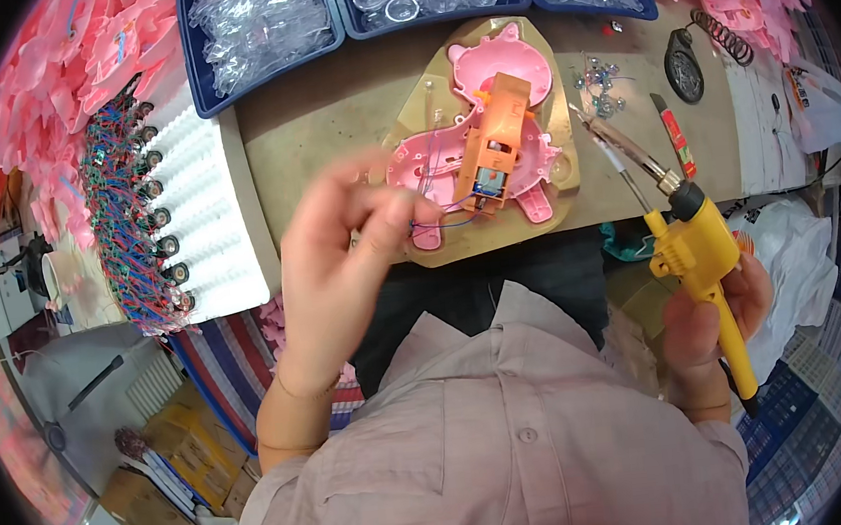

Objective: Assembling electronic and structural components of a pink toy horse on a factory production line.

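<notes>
My right hand (709, 332) is wrapped round the handle of a yellow soldering gun (691, 247), its metal tip pointing up and left toward the work. My left hand (339, 245), slightly smeared by motion, has thumb and fingers pinched on thin dark wires (457, 221). These run to an orange plastic motor housing (500, 120) with a blue part at its near end. Under the housing sits a pink plastic toy shell (497, 54), its open inside facing up. The shell lies in a tan shaped holder (561, 205) at the table's near edge. The soldering tip is apart from the wires.
Blue bins (345, 29) of clear plastic parts line the back. White foam (210, 201) at left holds round parts with coloured wires. Pink shells (122, 49) pile up far left and right. Small metal parts (603, 86), a red-and-green knife-like tool (674, 135) and a black coiled-cord object (684, 67) lie right.
</notes>
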Available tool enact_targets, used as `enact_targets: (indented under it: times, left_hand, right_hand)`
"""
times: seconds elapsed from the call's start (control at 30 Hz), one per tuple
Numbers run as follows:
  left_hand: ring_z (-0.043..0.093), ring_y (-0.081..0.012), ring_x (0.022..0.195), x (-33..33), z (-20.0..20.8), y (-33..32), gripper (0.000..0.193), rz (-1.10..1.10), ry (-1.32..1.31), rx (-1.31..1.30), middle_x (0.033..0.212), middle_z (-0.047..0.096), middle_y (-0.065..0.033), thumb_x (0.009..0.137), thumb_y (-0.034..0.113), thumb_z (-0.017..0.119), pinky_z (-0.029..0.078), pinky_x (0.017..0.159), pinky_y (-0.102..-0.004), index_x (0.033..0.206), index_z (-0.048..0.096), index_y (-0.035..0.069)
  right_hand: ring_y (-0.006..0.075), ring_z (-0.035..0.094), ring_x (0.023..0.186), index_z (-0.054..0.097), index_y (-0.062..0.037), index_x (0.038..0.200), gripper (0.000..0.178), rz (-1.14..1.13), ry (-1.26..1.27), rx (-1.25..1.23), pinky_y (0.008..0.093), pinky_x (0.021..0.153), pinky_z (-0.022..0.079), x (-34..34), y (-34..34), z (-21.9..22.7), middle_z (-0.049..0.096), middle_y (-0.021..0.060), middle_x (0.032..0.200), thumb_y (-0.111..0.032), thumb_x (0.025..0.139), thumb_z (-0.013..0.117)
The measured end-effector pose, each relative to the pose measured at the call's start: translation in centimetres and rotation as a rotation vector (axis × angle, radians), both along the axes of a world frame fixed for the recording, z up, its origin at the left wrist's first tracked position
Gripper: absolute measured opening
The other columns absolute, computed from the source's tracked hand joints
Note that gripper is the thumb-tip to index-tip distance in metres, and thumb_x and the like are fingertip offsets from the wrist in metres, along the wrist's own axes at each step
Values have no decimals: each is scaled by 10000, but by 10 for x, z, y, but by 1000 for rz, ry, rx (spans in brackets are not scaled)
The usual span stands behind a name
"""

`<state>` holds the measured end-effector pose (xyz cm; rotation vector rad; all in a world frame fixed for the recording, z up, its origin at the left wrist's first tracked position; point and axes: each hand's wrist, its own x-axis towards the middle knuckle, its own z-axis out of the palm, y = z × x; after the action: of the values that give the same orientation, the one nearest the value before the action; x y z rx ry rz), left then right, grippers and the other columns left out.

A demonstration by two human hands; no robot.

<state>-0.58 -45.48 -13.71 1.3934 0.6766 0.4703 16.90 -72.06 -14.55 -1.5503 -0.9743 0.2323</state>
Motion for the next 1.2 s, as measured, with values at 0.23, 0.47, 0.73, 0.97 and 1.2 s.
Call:
enact_targets:
  times: [0.23, 0.47, 0.73, 0.97, 1.2]
  left_hand:
    - [580, -206, 698, 12, -9, -21, 176, -83, 191, 939, 756, 629, -22, 748, 71, 740, 415, 664, -325, 911, 677, 99]
    - [558, -187, 798, 17, -11, -27, 221, -32, 288, 1238, 824, 604, 13, 695, 103, 770, 367, 742, -335, 892, 671, 125]
    - [525, -169, 827, 16, -34, -31, 241, 104, 162, 1293, 873, 593, 40, 679, 128, 783, 334, 756, -338, 891, 670, 147]
    - [526, -179, 872, 19, -24, -34, 220, 30, 274, 1235, 893, 586, 34, 690, 121, 768, 346, 810, -355, 872, 648, 147]
    - [531, -199, 897, 11, -27, -34, 233, 4, 248, 1117, 901, 589, 20, 689, 93, 760, 358, 862, -380, 875, 628, 140]
  right_hand:
    - [287, 509, 1221, 401, -37, 1307, 606, -72, 48, 2, 432, 1059, 379, -9, -8, -4, 507, 178, 1313, -381, 878, 654]
    - [274, 518, 1206, 388, -60, 1305, 607, -1, 153, 23, 425, 1045, 397, -16, -4, -1, 527, 164, 1278, -373, 868, 668]
    - [294, 500, 1225, 373, -108, 1319, 588, 69, 273, 82, 430, 1036, 407, -20, -5, -2, 485, 207, 1317, -289, 860, 692]
    - [350, 489, 1234, 347, -112, 1335, 606, 163, 313, 10, 462, 1012, 425, -17, -7, 0, 425, 286, 1359, -202, 858, 710]
    - [379, 545, 1152, 324, -35, 1343, 578, 305, 205, 131, 437, 931, 479, -14, 7, -13, 426, 377, 1297, -134, 879, 655]
